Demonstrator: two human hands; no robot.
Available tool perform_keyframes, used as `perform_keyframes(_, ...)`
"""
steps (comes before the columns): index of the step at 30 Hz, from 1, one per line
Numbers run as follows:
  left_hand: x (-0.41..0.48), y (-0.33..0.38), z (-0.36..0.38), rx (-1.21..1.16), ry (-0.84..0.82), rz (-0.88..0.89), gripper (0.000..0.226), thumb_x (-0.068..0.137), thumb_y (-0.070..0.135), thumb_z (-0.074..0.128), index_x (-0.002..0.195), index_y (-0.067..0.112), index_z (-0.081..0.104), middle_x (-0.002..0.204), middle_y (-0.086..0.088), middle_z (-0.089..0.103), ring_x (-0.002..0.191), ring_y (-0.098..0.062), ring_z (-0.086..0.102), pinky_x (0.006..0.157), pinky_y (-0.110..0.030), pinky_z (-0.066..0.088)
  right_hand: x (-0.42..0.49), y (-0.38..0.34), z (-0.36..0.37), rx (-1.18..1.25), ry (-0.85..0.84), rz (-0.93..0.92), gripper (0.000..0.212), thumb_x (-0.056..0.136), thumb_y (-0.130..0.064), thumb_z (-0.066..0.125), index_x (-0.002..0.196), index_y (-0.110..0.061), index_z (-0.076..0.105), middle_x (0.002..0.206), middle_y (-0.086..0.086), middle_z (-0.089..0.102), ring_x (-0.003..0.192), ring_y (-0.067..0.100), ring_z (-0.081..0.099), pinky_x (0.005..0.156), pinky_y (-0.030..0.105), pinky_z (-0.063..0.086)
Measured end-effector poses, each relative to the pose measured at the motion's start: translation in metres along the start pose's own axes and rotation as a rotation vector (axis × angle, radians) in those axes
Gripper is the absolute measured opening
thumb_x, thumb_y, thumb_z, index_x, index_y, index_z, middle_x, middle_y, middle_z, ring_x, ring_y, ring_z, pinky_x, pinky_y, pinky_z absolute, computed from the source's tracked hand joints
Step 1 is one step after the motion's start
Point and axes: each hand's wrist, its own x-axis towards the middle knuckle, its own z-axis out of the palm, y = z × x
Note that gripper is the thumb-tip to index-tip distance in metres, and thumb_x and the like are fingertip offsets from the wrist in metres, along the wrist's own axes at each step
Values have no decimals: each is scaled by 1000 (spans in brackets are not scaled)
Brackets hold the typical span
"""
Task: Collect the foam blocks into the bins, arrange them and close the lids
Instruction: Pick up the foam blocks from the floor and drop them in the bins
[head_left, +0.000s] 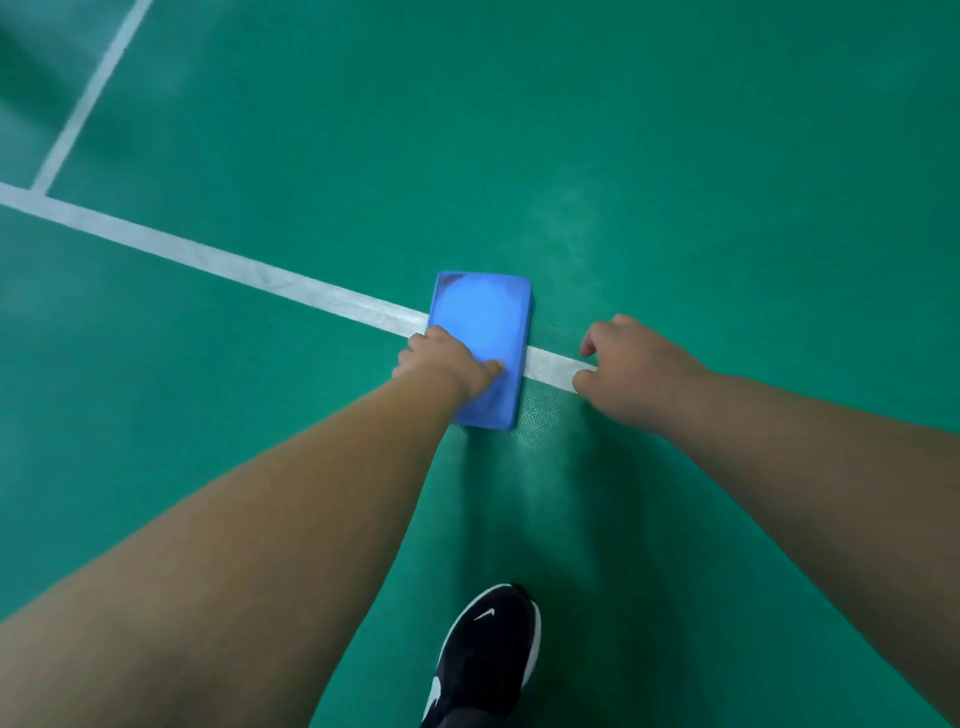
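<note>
A blue rectangular foam block (480, 322) lies flat on the green floor, across a white court line. My left hand (447, 364) grips its near left edge, thumb on top and fingers curled around the side. To the right of the block, and apart from it, my right hand (631, 366) hovers with its fingers loosely curled and nothing in it. No bin is in view.
The green sports floor (675, 156) stretches all around. A white line (208, 257) runs diagonally from the left edge to under the block, and a second one (88, 98) branches off at the upper left. My black shoe (485, 654) stands at the bottom centre.
</note>
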Motion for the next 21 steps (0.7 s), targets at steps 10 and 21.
perform_keyframes(10,47,-5,20,-364,-85,-123,122,43,65,95,136,14,36,127,-6,57,115,-34,60,98,-47,53,66,6,9,97,36,23,40,91,-37,61,126,-16,61,130,9,55,116,29,57,99,38,46)
perform_keyframes(21,-105,195,-20,-263,18,94,117,31,99,64,116,18,57,113,-4,64,104,-32,64,90,-45,57,-50,213,-143,192,160,283,35,92,-31,60,122,-14,67,130,13,59,119,32,59,102,39,48)
